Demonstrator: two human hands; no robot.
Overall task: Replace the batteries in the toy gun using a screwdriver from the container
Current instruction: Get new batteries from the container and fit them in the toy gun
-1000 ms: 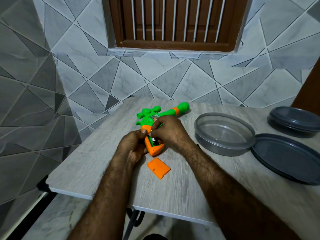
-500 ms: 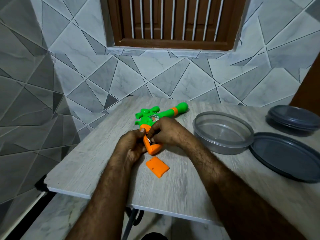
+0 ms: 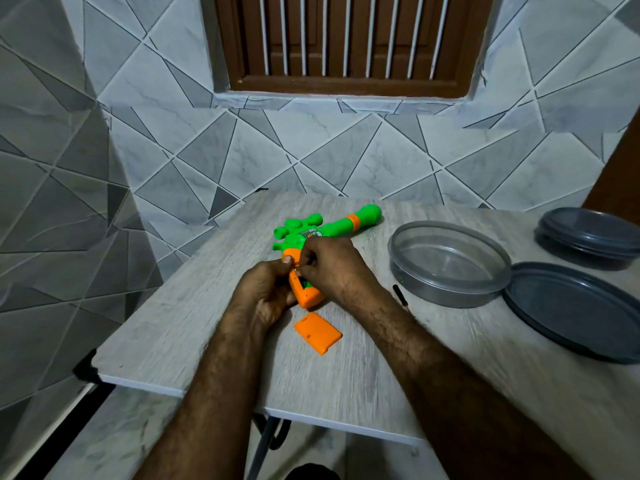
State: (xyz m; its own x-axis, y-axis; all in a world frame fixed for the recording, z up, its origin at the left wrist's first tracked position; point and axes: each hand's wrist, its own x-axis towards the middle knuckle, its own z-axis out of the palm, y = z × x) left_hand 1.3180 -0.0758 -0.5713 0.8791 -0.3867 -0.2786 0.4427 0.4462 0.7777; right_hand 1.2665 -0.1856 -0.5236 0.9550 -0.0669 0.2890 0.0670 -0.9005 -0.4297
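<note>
Battery stage: toy gun (image 3: 332,226) lies mid-table, left hand (image 3: 266,292) gripping its orange handle, right hand (image 3: 329,265) pinching what looks like a battery (image 3: 296,269) at the open compartment. Cover (image 3: 318,332) off at six o'clock. Next, I reckon: seat it squarely.

Grey wood-grain table (image 3: 194,317), white edge, pushed into the tiled corner. On it: green/orange toy gun (image 3: 346,223) lying flat, barrel pointing to the far right. Loose orange battery cover (image 3: 318,333) flat just in front of the gun's grip, not touching it. Clear round container (image 3: 446,292) right of the gun, upright. Its dark lid (image 3: 571,313) flat beside it, rims touching or overlapping. Stacked dark containers (image 3: 588,237) at the far right edge. Thin dark stick beside the clear container, probably the screwdriver (image 3: 400,295), blurry.
</note>
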